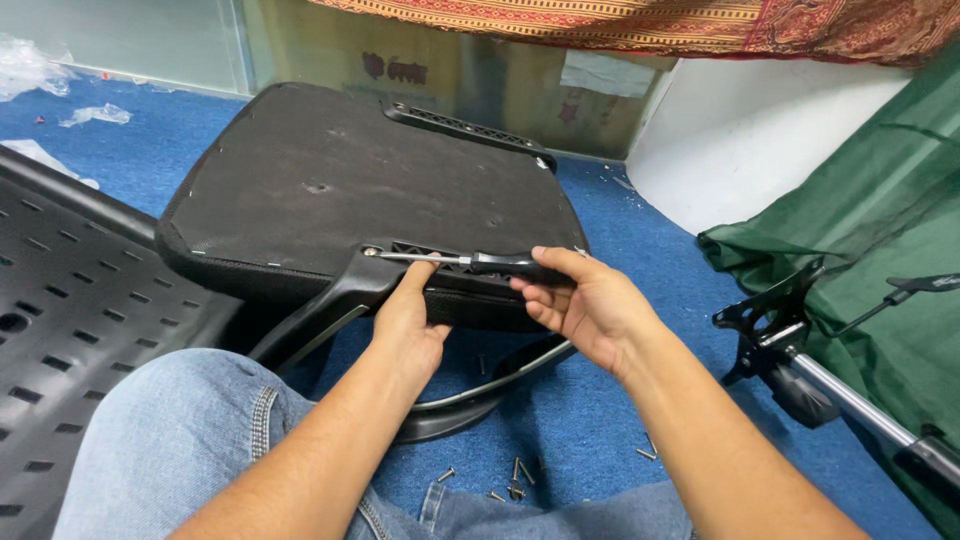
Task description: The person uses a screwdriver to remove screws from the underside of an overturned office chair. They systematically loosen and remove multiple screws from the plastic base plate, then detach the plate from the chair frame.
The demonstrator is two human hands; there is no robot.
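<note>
The right hand (590, 305) is clamped on the black handle of a screwdriver (470, 262); its shaft lies level, the tip at a screw (371, 252) in the armrest (345, 300) at the near edge of the upturned seat (360, 190). The left hand (408, 322) is curled around the armrest just under the shaft, fingertips touching it; the seat lies on blue carpet (620, 400), loose screws (515, 478) near the knees, a perforated black backrest (70, 300) at left, a chair mechanism (790, 350) at right.

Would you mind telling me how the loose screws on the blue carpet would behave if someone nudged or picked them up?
The screws look small and light, so they would probably scatter easily. Their round shanks suggest they might roll, though the carpet should slow them. Being thin, they may be fiddly to pinch.
</note>
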